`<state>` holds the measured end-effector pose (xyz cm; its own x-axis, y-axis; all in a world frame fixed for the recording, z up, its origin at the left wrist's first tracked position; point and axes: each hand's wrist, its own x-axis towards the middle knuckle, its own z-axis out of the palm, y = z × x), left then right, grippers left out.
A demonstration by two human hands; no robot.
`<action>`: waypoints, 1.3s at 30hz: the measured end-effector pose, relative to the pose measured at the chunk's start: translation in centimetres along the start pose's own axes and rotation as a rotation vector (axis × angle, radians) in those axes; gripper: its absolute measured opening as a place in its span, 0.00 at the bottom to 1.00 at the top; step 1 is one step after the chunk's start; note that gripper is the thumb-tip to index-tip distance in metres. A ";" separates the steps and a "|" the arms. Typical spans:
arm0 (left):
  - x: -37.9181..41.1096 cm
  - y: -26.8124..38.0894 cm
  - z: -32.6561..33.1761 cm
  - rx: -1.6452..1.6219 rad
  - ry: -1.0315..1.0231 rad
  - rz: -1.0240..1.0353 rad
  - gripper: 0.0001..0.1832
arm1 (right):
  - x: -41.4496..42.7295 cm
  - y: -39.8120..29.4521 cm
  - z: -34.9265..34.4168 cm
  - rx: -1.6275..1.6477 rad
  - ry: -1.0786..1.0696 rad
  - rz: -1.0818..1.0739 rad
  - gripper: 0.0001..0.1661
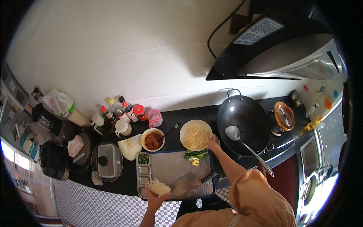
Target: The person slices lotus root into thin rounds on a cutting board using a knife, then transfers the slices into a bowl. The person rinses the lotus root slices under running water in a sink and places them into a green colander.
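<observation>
My left hand (155,199) holds a bunch of pale sliced onion or similar vegetable (159,187) over the near end of a divided steel tray (143,179). The fingers of my right hand (214,142) grip the right rim of a plate of noodles (196,134). Below the plate, cut green onions (196,154) and small yellowish pieces (195,162) lie on a metallic cutting board (167,167). A cleaver (188,184) rests on that board, its handle towards the right. Chopped greens (143,159) fill the steel tray's far compartment.
A wok (244,122) with a metal spatula (233,133) stands on the right. Behind the board are a bowl of reddish-brown paste (153,141) and several seasoning bottles (129,109). On the left are a glass lid (107,161) and a tissue pack (75,146). A range hood (272,56) hangs above.
</observation>
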<state>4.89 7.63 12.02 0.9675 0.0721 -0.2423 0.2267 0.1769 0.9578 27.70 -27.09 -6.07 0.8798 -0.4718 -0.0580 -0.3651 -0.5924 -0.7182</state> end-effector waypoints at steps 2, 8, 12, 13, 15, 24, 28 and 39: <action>1.8 0.6 0.0 0.062 -0.094 0.102 0.41 | -3.9 -0.8 -1.1 0.099 -0.113 -0.071 0.15; 5.0 6.8 5.3 0.049 -0.312 0.029 0.41 | -17.9 -6.1 -13.1 0.259 -0.345 -0.023 0.14; 4.1 7.7 8.4 0.153 -0.607 0.044 0.42 | -24.9 -5.0 -19.3 0.237 -0.342 -0.071 0.15; 3.5 7.6 9.2 0.203 -0.678 0.038 0.42 | -26.1 -4.8 -21.1 0.242 -0.393 -0.049 0.14; 2.1 6.3 11.3 0.205 -0.818 0.045 0.46 | -28.8 -3.0 -24.5 0.253 -0.323 -0.097 0.14; -8.8 3.6 27.7 0.227 -1.012 0.061 0.53 | -37.8 8.2 -38.4 0.454 -0.123 0.034 0.19; -14.0 2.9 38.4 0.253 -1.101 0.027 0.49 | -41.0 14.3 -45.4 0.527 0.060 0.147 0.21; -24.3 -5.6 64.2 0.243 -1.626 -0.211 0.45 | -47.7 30.5 -56.5 0.663 0.771 0.548 0.15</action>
<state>-12.68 -58.12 22.45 -0.0184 -0.9940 -0.1076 0.2202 -0.1090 0.9693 -42.64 -59.54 14.00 0.1502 -0.9683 -0.1995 -0.2079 0.1664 -0.9639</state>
